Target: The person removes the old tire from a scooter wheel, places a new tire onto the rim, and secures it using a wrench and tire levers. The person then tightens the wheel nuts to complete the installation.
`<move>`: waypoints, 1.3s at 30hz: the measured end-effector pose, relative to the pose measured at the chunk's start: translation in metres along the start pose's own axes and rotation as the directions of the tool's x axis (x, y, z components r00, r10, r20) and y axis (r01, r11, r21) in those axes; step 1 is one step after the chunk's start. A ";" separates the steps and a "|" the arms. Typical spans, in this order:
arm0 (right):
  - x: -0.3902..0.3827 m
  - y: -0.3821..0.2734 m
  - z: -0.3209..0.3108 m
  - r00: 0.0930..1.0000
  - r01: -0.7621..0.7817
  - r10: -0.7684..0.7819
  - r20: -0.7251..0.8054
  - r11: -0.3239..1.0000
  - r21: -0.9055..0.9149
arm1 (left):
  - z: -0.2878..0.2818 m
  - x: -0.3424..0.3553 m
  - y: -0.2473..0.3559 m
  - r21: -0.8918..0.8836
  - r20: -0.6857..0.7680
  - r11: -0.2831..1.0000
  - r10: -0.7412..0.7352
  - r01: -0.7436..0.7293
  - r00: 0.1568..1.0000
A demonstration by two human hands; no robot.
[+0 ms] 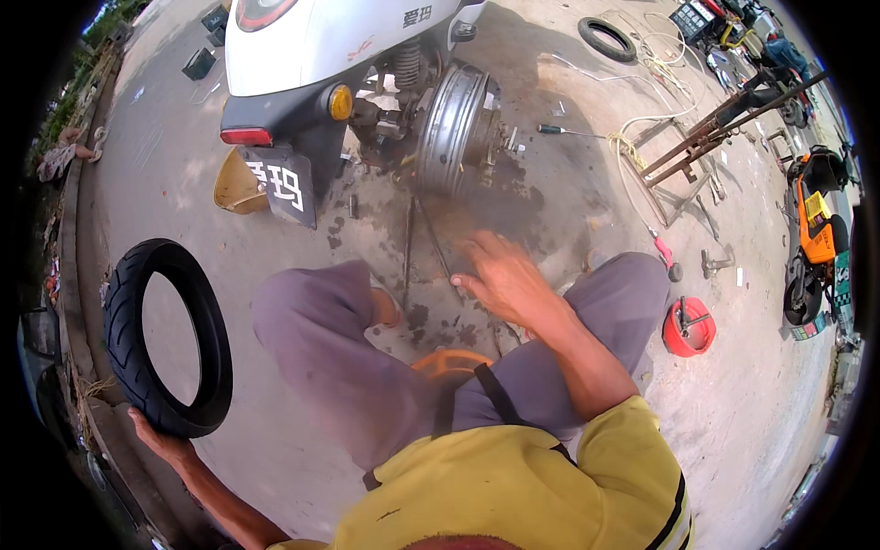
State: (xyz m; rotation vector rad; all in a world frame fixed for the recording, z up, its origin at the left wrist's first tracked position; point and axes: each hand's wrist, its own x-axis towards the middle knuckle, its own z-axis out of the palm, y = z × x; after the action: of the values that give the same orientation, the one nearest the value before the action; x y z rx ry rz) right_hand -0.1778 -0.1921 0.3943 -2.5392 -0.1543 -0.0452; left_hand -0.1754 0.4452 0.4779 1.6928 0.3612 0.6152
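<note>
At the far left, my left hand (165, 442) holds a black motorcycle tire (213, 367) by its lower edge, the tire standing upright. My right hand (504, 280) hovers in front of the scooter with thumb and fingers apart. Close to its thumb lies a thin metal rod (434, 236) on the ground, and a second rod (408, 247) is beside it. Ahead of that hand is a bare silver wheel rim (451, 128) with no tire around it, mounted on the rear of a white scooter (312, 55).
A screwdriver (559, 130) lies right of the rim. Further right are a metal stand (683, 165), a coiled hose (662, 69) and a red bowl of tools (674, 341). Another tire (587, 35) lies at the back. An orange stool (449, 359) shows between my legs.
</note>
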 end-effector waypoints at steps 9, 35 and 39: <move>-0.015 -0.026 -0.030 0.941 0.157 0.082 -0.328 0.754 0.638 | 0.013 -0.066 0.174 -0.436 0.513 0.887 0.385 -0.153 0.768; -0.098 0.095 -0.029 0.445 0.134 0.886 0.128 -0.207 0.969 | 0.483 -0.177 0.023 0.180 0.936 0.755 -0.328 0.631 0.126; -0.091 0.095 -0.032 0.421 0.093 0.893 0.162 -0.220 0.971 | 0.488 -0.176 0.010 0.203 0.923 0.734 -0.364 0.648 0.123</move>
State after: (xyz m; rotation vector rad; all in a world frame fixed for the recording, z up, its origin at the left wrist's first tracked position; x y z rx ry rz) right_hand -0.2562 -0.2972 0.3613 -0.6417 0.9445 -0.4305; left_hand -0.0359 -0.0476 0.3933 1.2431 -0.0250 -0.8988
